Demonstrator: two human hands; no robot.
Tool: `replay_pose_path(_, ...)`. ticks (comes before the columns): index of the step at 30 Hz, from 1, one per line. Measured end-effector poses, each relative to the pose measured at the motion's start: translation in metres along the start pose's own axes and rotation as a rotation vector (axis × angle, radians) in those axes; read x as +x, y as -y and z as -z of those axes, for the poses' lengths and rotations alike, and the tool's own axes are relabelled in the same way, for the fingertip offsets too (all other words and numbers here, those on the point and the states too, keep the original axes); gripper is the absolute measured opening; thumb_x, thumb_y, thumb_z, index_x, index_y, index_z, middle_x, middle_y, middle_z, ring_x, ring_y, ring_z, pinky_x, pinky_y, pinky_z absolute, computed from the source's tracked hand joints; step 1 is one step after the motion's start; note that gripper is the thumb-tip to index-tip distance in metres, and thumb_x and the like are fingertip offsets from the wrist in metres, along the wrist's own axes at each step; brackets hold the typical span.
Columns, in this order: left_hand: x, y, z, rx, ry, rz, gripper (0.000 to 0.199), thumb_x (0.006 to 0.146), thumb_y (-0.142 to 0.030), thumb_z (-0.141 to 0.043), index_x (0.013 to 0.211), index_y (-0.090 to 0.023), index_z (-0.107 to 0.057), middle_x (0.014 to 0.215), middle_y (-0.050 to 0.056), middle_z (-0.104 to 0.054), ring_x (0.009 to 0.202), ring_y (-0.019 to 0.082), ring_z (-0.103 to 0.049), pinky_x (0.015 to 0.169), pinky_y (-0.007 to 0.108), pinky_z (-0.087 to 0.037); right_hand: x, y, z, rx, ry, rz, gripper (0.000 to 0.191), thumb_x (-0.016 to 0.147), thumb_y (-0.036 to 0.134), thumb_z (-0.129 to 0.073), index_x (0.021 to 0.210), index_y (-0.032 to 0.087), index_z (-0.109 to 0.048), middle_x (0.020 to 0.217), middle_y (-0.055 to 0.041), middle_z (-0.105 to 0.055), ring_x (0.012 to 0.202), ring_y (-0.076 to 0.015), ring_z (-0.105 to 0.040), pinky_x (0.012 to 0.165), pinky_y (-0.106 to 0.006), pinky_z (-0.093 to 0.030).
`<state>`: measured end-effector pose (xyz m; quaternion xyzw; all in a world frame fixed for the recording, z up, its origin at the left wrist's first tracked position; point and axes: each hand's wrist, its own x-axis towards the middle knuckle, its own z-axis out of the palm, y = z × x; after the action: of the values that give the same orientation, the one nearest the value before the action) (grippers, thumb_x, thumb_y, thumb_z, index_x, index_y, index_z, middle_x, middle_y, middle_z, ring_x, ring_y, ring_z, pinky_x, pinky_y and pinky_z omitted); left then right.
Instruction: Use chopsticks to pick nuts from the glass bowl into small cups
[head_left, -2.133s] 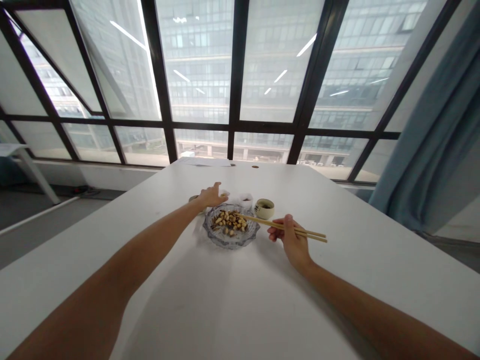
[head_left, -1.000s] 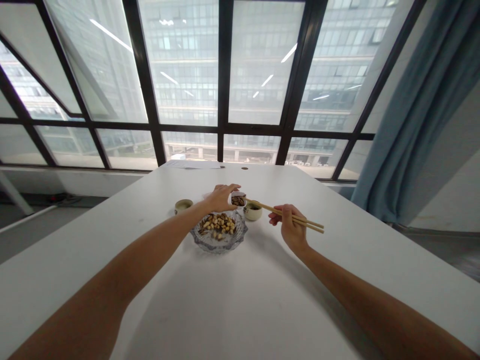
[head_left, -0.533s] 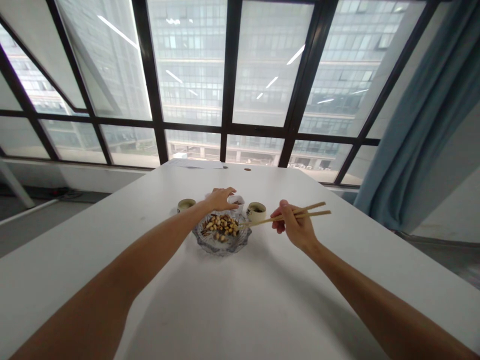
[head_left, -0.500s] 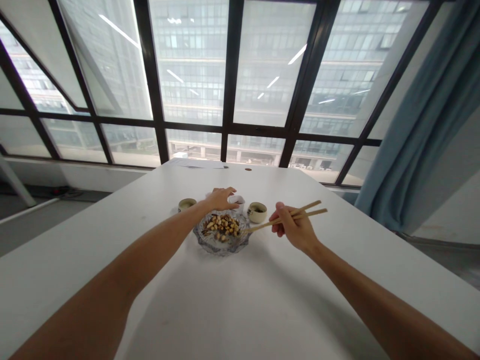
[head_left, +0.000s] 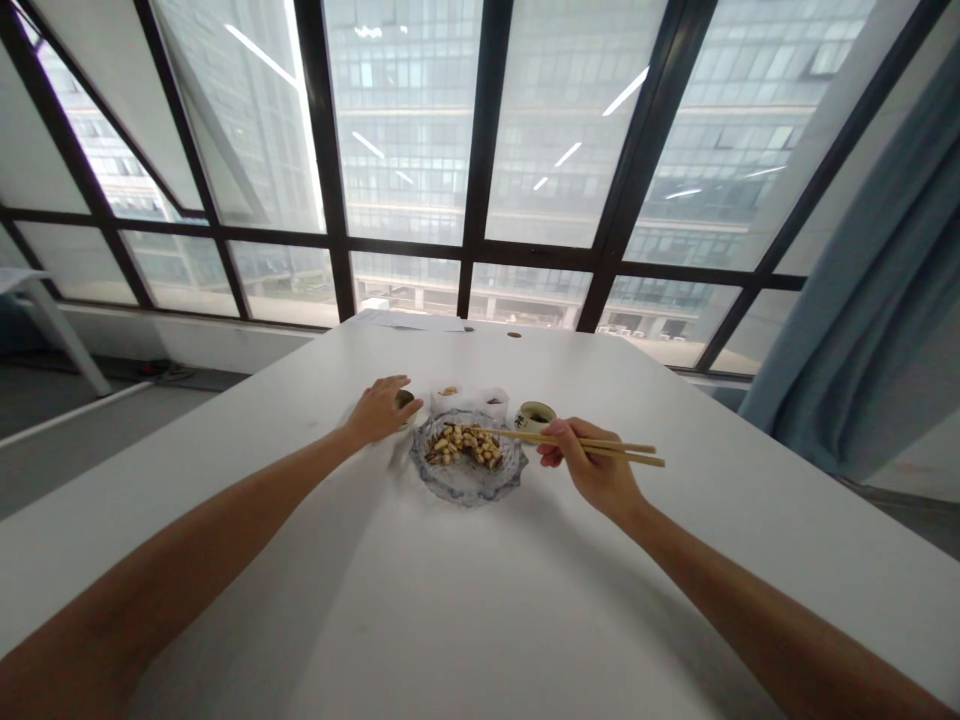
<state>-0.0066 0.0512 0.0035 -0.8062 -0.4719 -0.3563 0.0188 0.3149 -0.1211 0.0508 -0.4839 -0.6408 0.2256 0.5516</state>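
My right hand [head_left: 592, 462] grips a pair of wooden chopsticks [head_left: 619, 450], whose tips reach over a glass bowl [head_left: 469, 490] with a wavy rim. Nuts or similar small pieces [head_left: 461, 445] lie inside that bowl. My left hand [head_left: 384, 408] is at a small cup [head_left: 405, 400] left of the bowl, its fingers spread around the cup's rim and partly hiding it. Behind the bowl stand two small white dishes, one with pale pieces [head_left: 448, 392], the other [head_left: 495, 400] with something dark. A cream cup [head_left: 534, 418] with dark markings stands beside my right hand.
The white table [head_left: 465, 600] extends to the windows. Papers [head_left: 416, 321] and two small round dark spots lie at its far end. A blue curtain [head_left: 862, 300] hangs at the right, and another table [head_left: 60, 310] stands at the far left.
My left hand has moved left, from the white dishes behind the bowl to the left cup. The chopsticks have swung flatter and their tips now lie over the nuts. The view has shifted slightly.
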Motion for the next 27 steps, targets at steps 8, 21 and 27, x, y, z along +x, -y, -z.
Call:
replay_pose_path(8,-0.016,-0.002,-0.013,-0.231,-0.162,0.112,0.054,0.086,-0.053,-0.06,0.127,-0.02,-0.052,0.132,0.014,-0.06,0.122,0.027,-0.058,0.107,0.045,-0.045,0.0,0.0,0.003,-0.189,0.077,0.105,0.043,0.09,0.057,-0.058,0.075,0.019,-0.071,0.066,-0.0075,-0.073,0.058,-0.0202,-0.07,0.053,-0.03,-0.055)
replay_pose_path(21,-0.019,-0.007,-0.01,-0.302,-0.092,0.156,0.061,0.085,-0.05,-0.063,0.134,-0.018,-0.044,0.133,0.016,-0.06,0.121,0.025,-0.059,0.106,0.043,-0.045,-0.004,-0.017,-0.006,-0.127,0.053,0.029,0.044,0.088,0.06,-0.061,0.073,0.02,-0.07,0.065,-0.0058,-0.072,0.058,-0.0193,-0.068,0.056,-0.031,-0.055)
replay_pose_path(27,-0.018,-0.008,-0.009,-0.3,-0.055,0.231,0.071,0.083,-0.054,-0.065,0.138,-0.016,-0.042,0.131,0.017,-0.062,0.117,0.027,-0.062,0.103,0.043,-0.048,-0.002,-0.016,-0.009,0.142,-0.112,-0.071,0.048,0.079,0.067,-0.067,0.075,0.019,-0.07,0.062,-0.005,-0.071,0.05,-0.0169,-0.063,0.049,-0.029,-0.051)
